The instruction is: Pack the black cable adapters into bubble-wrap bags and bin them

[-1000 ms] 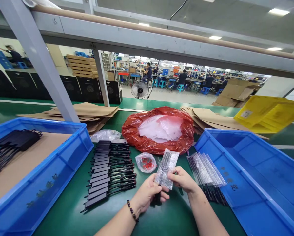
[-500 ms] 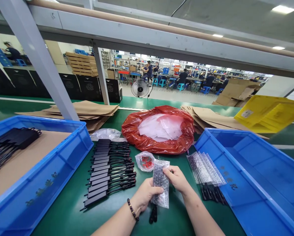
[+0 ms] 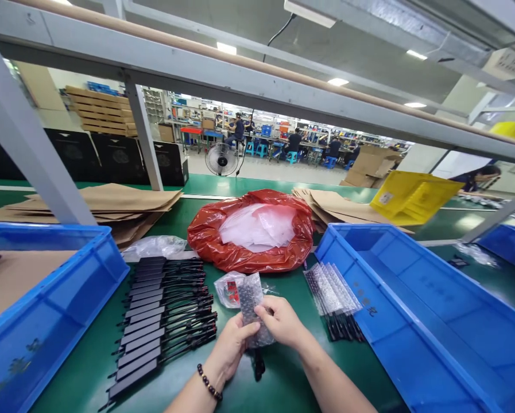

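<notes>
A bubble-wrap pouch (image 3: 251, 298) is held upright between both hands, with black cable ends (image 3: 258, 365) sticking out below it. My left hand (image 3: 232, 344) grips its lower left side, thumb across the front. On the right edge my right hand (image 3: 282, 322) pinches the pouch with thumb and fingers. What lies inside the pouch is mostly hidden. Left of the hands, a row of flat black devices with cables (image 3: 143, 330) lies on the green table. Several bubble-wrapped pieces (image 3: 332, 295) lie to the right. Behind the pouch sits a clear bag with small red parts (image 3: 230, 288).
A red plastic bag (image 3: 251, 264) of white pouches stands at the back middle. Blue crates flank the work area, one on the left (image 3: 80, 287) and one on the right (image 3: 395, 321). Cardboard sheets (image 3: 106, 198), a yellow bin (image 3: 412, 198) and a fan (image 3: 221, 159) are farther back.
The view has swung to the right, so everything appears shifted left. My right hand has slid lower along the pouch's edge, closer to my left hand. Both hands still hold the pouch.
</notes>
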Tool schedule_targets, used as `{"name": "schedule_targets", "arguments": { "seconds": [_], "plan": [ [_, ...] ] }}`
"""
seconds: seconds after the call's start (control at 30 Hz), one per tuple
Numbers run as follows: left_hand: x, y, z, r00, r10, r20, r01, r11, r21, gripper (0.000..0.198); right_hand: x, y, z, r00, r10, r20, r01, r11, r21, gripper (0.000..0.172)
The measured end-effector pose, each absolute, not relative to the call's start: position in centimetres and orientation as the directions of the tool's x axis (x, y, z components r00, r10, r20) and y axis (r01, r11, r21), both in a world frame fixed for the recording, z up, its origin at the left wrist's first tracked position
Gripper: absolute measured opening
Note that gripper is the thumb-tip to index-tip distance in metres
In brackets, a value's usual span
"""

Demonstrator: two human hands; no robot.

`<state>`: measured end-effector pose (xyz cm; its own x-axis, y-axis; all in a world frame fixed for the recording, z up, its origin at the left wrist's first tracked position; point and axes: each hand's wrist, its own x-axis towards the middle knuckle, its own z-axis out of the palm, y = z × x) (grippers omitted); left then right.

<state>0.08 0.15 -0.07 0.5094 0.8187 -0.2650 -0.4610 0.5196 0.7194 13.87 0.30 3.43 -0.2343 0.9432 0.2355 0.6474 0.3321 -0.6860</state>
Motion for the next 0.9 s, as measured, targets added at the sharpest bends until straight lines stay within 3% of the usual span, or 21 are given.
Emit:
{"name": "schedule_targets", "arguments": {
  "seconds": [0.07,0.17,0.3,0.6,0.8,0.9],
  "plan": [
    [0.1,0.1,-0.3,0.532,0.801,-0.276,-0.411,0.529,0.742,0.037,15.5,-0.2,5.0,-0.202,0.961,0.188,0.789,0.273,-0.551,0.028],
    [0.1,-0.1,-0.5,0.528,0.78,-0.336,-0.335,0.555,0.761,0.034,18.9,-0.3,6.5,-0.041,0.998,0.039,0.943,0.052,-0.327,0.027],
    [0.0,-0.4,-0.2,0.592,0.735,-0.329,-0.279,0.57,0.773,0.032,22.8,1.3,5.7,0.208,0.966,-0.152,0.975,-0.218,-0.052,0.027],
    [0.0,-0.6,0.2,0.607,0.721,-0.333,-0.221,0.556,0.801,0.034,26.4,3.6,3.8,0.4,0.907,-0.134,0.916,-0.395,0.064,0.029],
    [0.0,-0.8,0.5,0.618,0.714,-0.329,-0.2,0.547,0.813,0.034,26.4,3.1,4.8,0.422,0.9,-0.111,0.905,-0.412,0.102,0.028],
    [-0.1,-1.3,0.5,0.69,0.647,-0.325,-0.121,0.546,0.829,0.036,25.1,2.6,5.3,0.394,0.919,-0.01,0.912,-0.389,0.13,0.028]
  ]
}}
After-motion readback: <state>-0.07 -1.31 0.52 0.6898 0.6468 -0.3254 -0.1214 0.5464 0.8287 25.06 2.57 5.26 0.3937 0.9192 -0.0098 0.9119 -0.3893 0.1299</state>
